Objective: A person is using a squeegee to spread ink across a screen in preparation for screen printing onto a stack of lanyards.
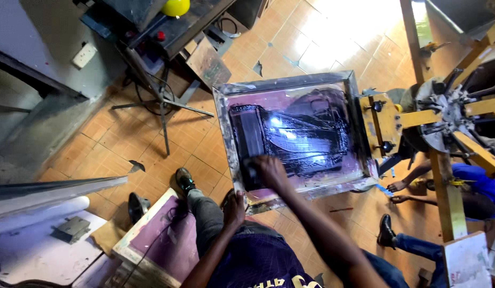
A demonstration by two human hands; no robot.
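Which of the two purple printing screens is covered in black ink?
The metal-framed screen clamped on the press, under the right hand. The wooden-framed screen leaning by the person's leg shows no ink.

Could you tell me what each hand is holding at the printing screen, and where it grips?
The right hand grips a squeegee on the inky mesh. The left hand holds the screen frame at its near edge.

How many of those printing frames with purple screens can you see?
2: one printing frame clamped on the yellow press arm, smeared with black ink; another lower left beside the person's leg. Others may be hidden.
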